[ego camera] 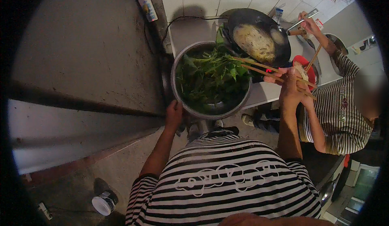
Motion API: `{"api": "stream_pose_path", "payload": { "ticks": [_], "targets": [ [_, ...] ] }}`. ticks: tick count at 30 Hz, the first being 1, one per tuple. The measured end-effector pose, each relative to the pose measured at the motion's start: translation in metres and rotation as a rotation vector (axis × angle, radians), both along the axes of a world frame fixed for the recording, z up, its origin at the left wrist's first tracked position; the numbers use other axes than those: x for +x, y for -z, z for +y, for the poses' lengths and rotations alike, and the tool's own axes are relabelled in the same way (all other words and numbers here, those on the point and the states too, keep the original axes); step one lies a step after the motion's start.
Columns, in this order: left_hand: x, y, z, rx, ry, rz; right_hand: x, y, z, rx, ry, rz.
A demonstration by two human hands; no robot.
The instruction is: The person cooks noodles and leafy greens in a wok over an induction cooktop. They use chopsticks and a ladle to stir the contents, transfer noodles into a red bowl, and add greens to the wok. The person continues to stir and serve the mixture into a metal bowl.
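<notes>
A large round metal pot (pixel 174 83) full of leafy greens (pixel 212 71) stands before me at the counter's edge. My left hand (pixel 174 113) is at the pot's lower left rim; whether its fingers grip the rim is hard to tell. My right hand (pixel 287 83) holds a pair of wooden chopsticks (pixel 263 66), their tips at the greens on the pot's right side. Behind the pot is a black wok (pixel 284 48) with pale noodles (pixel 255 42) in it. A red bowl (pixel 310 74) with noodles lies just beyond my right hand.
At the right a person in a striped shirt (pixel 334 113) has one hand (pixel 310 25) near the wok's handle, with a metal utensil (pixel 304 20). A power strip (pixel 148 7) with a cable is at the upper left. A small white bucket (pixel 101 205) stands on the floor.
</notes>
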State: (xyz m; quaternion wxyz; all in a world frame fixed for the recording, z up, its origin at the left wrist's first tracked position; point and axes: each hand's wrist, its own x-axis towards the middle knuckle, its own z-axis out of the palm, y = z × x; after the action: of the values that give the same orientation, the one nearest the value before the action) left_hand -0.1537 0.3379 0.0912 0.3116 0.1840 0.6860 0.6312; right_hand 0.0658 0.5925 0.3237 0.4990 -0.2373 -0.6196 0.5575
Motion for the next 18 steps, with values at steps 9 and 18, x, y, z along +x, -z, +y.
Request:
{"api": "stream_pose_path", "payload": {
  "ticks": [9, 18],
  "targets": [
    [0.007, -0.020, -0.004, -0.060, 0.013, 0.027, -0.011, 0.008, -0.007, -0.106, -0.033, 0.005],
    [0.009, -0.013, 0.004, -0.169, 0.040, 0.084, -0.035, 0.100, -0.002, -0.268, -0.043, 0.032]
  ]
}}
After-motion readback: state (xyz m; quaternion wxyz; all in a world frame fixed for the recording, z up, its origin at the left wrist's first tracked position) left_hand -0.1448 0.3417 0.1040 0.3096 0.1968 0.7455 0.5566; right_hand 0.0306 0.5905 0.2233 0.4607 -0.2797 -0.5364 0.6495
